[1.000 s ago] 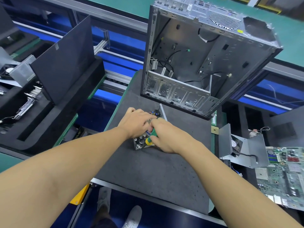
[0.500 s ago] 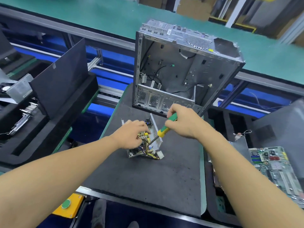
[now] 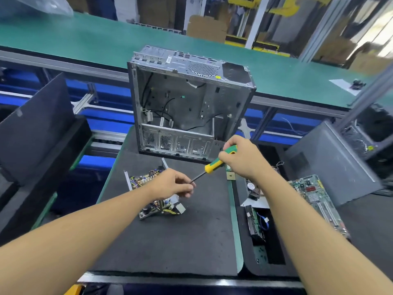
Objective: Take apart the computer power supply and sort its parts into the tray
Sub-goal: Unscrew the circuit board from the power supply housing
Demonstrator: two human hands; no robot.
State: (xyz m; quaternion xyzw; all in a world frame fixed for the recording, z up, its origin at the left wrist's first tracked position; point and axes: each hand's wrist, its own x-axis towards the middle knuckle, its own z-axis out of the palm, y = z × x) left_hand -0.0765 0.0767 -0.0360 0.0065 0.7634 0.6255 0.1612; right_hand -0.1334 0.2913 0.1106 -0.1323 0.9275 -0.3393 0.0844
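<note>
**A:** Power supply (image 3: 158,208) first: where does it lie against our hands?

**B:** Right under our left hand (image 3: 172,184). The hand covers its middle, so we see the wired circuit board poking out on the far side and a bundle of yellow and black wires on the near side. Whether the hand touches it, we cannot tell.

**A:** How is that hand set?

**B:** Fingers curled, thumb and forefinger pinching the tip of the screwdriver (image 3: 214,165). Anything else between them is too small for us to make out.

**A:** And our right hand (image 3: 242,158)?

**B:** It wraps round the green-and-yellow handle, up and to the right of the power supply and clear of it. The shaft slants down-left to the other hand.

**A:** What lies around?

**B:** The power supply sits with its casing open on the dark grey mat (image 3: 170,248). At the mat's far edge the stripped computer case (image 3: 191,107) stands upright, its open side towards us. Just right of the mat we have the black foam tray (image 3: 274,270), with a dark component (image 3: 256,227) in one slot. A green motherboard (image 3: 314,196) lies farther right.
</note>
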